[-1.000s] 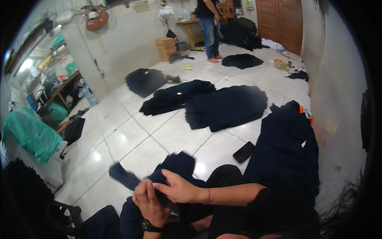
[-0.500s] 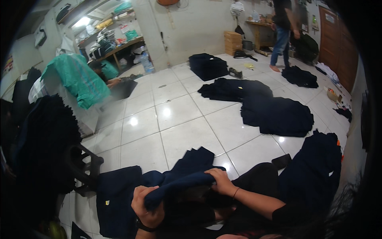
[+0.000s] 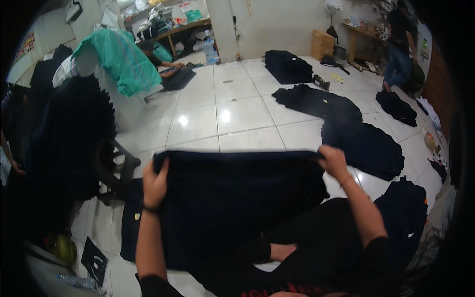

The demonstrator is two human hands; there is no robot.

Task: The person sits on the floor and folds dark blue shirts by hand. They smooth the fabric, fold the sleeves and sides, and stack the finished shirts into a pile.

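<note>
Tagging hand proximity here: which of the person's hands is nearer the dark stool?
Left. The left hand grips the dark cloth by one end, a little right of the stool; the right hand, at the other end, is much farther right.

The cloth spanned from left hand to right hand; a stool stood left of the former, a fabric pile beyond the latter.
</note>
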